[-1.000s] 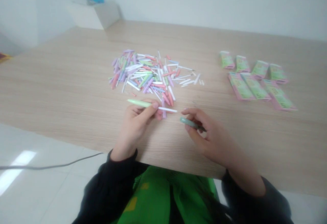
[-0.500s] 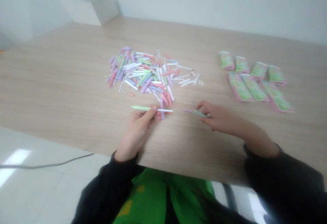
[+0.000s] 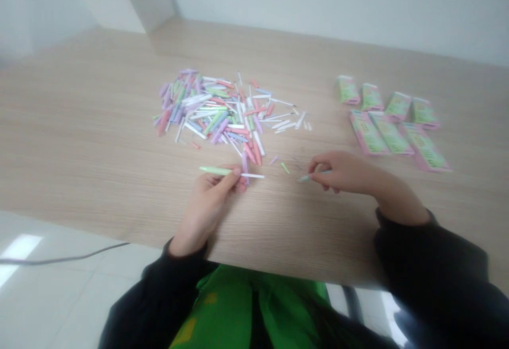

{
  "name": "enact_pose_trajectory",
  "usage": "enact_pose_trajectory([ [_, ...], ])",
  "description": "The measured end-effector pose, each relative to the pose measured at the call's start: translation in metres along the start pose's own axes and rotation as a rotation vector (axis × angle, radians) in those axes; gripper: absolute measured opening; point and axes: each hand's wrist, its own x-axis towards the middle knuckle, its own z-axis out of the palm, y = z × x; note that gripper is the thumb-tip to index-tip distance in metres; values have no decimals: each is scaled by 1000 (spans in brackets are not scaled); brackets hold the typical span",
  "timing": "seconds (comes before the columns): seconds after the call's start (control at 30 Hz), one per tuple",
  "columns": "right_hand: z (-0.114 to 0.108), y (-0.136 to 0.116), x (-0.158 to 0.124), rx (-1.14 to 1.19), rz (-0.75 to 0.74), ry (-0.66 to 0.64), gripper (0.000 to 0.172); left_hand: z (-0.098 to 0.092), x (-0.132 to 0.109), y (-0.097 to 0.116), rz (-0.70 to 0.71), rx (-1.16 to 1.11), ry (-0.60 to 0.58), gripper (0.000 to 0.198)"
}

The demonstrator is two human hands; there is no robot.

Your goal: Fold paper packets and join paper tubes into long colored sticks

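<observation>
My left hand is closed on a light green pen, thumb on top. A thin white stick like a refill extends right from its fingertips. A purple pen part stands crosswise at those fingers; whether it is held too I cannot tell. My right hand, fingers pinched, grips a small pale green pen part low over the table. Between the hands lie a short purple piece and a short green piece.
Beyond my left hand spreads a pile of pastel pen parts and white sticks. Several pink-and-green boxes lie or stand at the right. A white box with something blue on it sits at the back left of the wooden table.
A short purple piece that was by my right fingertips now lies farther left on the table, with a short green piece near it. My left hand keeps its grip; the view shifted slightly.
</observation>
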Motion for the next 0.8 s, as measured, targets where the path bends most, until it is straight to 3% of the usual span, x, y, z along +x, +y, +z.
enact_pose_trajectory([
  [0.17, -6, -4, 0, -185, -32, 94, 14, -1, 0, -1, 35, 57, -2, 22],
  [0.47, -2, 12, -3, -158, -42, 177, 13, -1, -2, -2, 22, 75, -5, 24],
  [0.8, -8, 6, -2, -255, -16, 124, 12, 0, -3, 1, 45, 88, 7, 26],
])
